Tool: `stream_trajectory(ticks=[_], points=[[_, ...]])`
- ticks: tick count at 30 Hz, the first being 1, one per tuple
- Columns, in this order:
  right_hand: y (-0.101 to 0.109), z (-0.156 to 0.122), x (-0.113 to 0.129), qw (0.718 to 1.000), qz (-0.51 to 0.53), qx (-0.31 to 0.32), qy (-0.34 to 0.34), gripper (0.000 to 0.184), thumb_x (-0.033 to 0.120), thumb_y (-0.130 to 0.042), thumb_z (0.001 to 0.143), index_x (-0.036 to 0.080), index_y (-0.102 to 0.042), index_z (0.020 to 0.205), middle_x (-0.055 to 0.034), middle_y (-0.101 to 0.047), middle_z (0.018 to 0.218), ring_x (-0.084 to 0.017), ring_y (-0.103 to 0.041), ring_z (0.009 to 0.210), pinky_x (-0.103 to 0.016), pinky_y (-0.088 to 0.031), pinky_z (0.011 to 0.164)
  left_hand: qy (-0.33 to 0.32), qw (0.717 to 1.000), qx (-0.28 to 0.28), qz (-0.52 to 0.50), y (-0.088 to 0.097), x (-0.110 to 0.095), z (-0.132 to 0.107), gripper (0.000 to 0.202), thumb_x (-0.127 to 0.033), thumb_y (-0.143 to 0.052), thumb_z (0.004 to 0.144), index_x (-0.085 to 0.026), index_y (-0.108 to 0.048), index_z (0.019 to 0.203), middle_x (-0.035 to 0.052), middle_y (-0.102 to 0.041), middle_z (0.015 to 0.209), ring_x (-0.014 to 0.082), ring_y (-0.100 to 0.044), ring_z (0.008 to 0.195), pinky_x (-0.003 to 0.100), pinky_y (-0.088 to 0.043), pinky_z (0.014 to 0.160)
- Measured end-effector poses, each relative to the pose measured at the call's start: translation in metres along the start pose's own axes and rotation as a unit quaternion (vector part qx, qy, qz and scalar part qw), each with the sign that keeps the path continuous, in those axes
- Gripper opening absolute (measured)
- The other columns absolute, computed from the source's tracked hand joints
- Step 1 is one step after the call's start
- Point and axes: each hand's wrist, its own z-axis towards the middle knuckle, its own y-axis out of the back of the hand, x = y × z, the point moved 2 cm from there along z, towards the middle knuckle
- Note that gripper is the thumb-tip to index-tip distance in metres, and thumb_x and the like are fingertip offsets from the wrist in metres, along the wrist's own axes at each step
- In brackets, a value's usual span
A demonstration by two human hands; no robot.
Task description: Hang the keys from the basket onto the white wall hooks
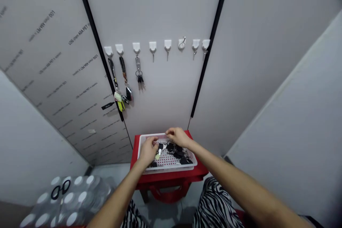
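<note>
A white plastic basket [168,167] with a dotted bottom holds several keys and dark key fobs [179,152]. My left hand [148,150] is over the basket's left side, thumb and forefinger bent and a little apart. Close beside its fingertips lie silver keys [160,150] and a pale yellow-green tag [157,156]. Above the back rim is my right hand [178,136], its fingertips pinched together; anything between them is too small to make out.
The basket stands on a red stool [171,176]. White hooks [167,44] line the wall panel; key sets [139,76] hang from the three leftmost. Bottom left, a pack of capped bottles [72,197] has a black handle. Walls stand close on both sides.
</note>
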Motion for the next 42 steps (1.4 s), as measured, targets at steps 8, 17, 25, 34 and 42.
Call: stream_trajectory(ticks=[8, 17, 25, 34, 42], points=[[0.006, -0.032, -0.021, 0.991, -0.125, 0.006, 0.036, 0.020, 0.017, -0.040, 0.065, 0.016, -0.058, 0.075, -0.0046, -0.059, 0.078, -0.013, -0.048, 0.076, -0.022, -0.032, 0.070, -0.063, 0.982, 0.060, 0.169, -0.023, 0.002, -0.004, 0.034, -0.012, -0.043, 0.061, -0.017, -0.050, 0.093, 0.0043, -0.052, 0.096, 0.0159, -0.041, 0.091, 0.026, -0.028, 0.081], [-0.016, -0.036, -0.010, 0.976, -0.203, 0.067, 0.051, 0.030, 0.020, -0.043, 0.062, 0.022, -0.052, 0.090, -0.0046, -0.053, 0.092, -0.019, -0.042, 0.086, -0.032, -0.026, 0.072, -0.016, 0.978, 0.062, 0.200, -0.023, 0.006, -0.002, 0.022, -0.022, -0.046, 0.060, -0.017, -0.055, 0.080, 0.0062, -0.056, 0.080, 0.0184, -0.043, 0.083, 0.027, -0.031, 0.070], [-0.022, -0.038, -0.009, 0.992, -0.121, -0.003, 0.028, 0.024, 0.017, -0.040, 0.062, 0.019, -0.055, 0.081, -0.0035, -0.055, 0.087, -0.017, -0.042, 0.085, -0.030, -0.027, 0.074, 0.054, 0.988, 0.020, -0.141, -0.023, 0.015, 0.003, 0.008, -0.011, -0.045, 0.057, -0.015, -0.047, 0.064, -0.0025, -0.048, 0.058, 0.0078, -0.044, 0.056, 0.019, -0.033, 0.055], [-0.031, -0.030, 0.005, 0.981, 0.181, 0.058, 0.046, 0.028, 0.020, -0.045, 0.059, 0.016, -0.050, 0.087, -0.0006, -0.055, 0.070, -0.010, -0.047, 0.061, -0.021, -0.036, 0.058, 0.185, 0.842, 0.052, -0.504, -0.011, 0.005, 0.002, 0.013, -0.021, -0.052, 0.056, -0.015, -0.046, 0.065, -0.0050, -0.049, 0.051, 0.0037, -0.043, 0.042, 0.015, -0.030, 0.043], [-0.027, -0.025, 0.004, 0.917, 0.379, 0.080, -0.099, 0.018, 0.028, -0.037, 0.066, 0.013, -0.047, 0.062, 0.0014, -0.052, 0.052, -0.007, -0.047, 0.048, -0.019, -0.035, 0.048, 0.261, 0.789, 0.097, -0.548, -0.001, 0.000, 0.000, 0.015, -0.029, -0.046, 0.064, -0.015, -0.049, 0.069, -0.0013, -0.054, 0.059, 0.0058, -0.049, 0.051, 0.017, -0.037, 0.048]])
